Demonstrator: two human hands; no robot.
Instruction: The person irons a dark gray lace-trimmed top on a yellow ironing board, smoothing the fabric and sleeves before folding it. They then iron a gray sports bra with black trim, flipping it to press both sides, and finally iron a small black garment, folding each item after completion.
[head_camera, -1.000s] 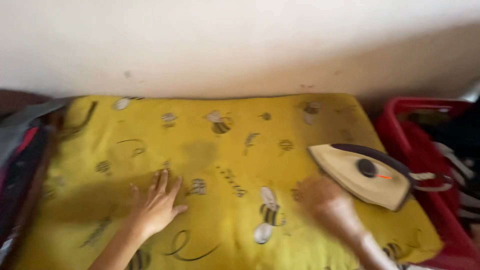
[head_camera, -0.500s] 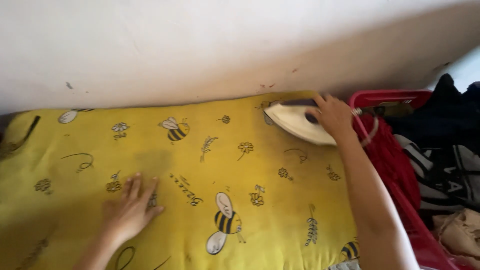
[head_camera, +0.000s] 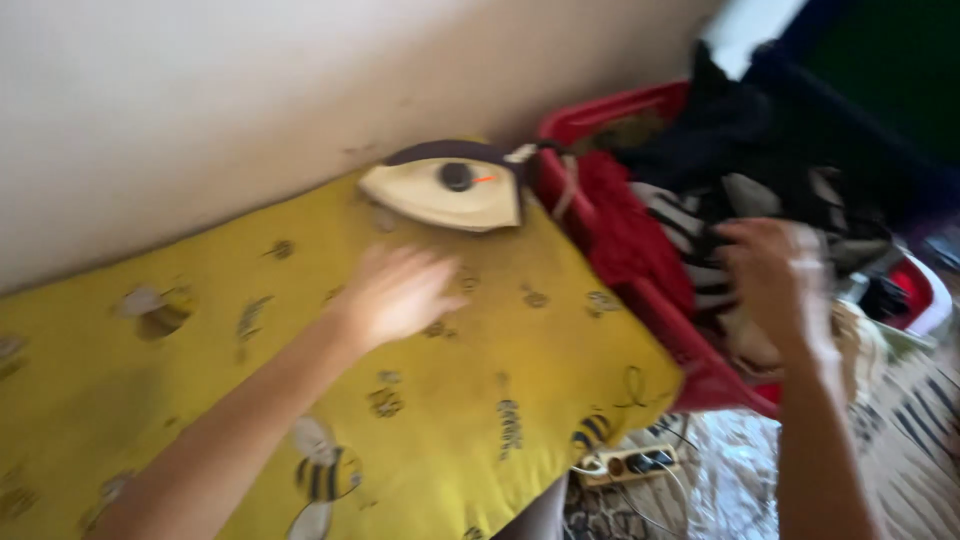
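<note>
- Your left hand (head_camera: 400, 293) is lying open, fingers spread, over the yellow bee-patterned padded surface (head_camera: 200, 400).
- Your right hand (head_camera: 775, 280) is reaching into the pile of dark and striped clothes (head_camera: 740, 170) in the red plastic laundry basket (head_camera: 610, 110) on the right; blur is hiding whether it is gripping.
- The cream-coloured electric iron (head_camera: 445, 190) is resting at the far edge, just beside the basket.

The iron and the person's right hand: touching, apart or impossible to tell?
Apart. The head view shows the iron lying alone on the yellow cover, while the right hand is over the clothes in the red basket.
</note>
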